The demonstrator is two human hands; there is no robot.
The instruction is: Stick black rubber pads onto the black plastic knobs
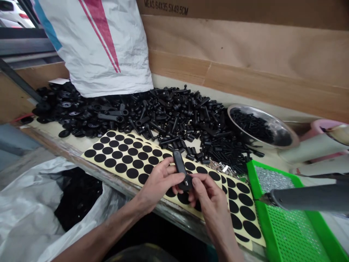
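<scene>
Both my hands meet low in the middle of the view, holding a black plastic clamping lever [179,165] upright. My left hand [159,183] grips its shaft, and my right hand [209,198] pinches its lower end with the fingertips. Beneath them lies a cream backing sheet of black adhesive rubber dots [117,160], and a second sheet [240,207] overlaps it on the right. Just beyond the sheets spreads a large heap of black plastic levers, knobs and bolts [169,120].
A steel bowl [261,125] of black screws stands at the right. Below it, a green perforated tray [289,225] holds silver screws, with a grey tool [308,198] lying above it. A white woven sack [95,47] leans at the back, and a white bag [77,196] of black parts sits left of the bench.
</scene>
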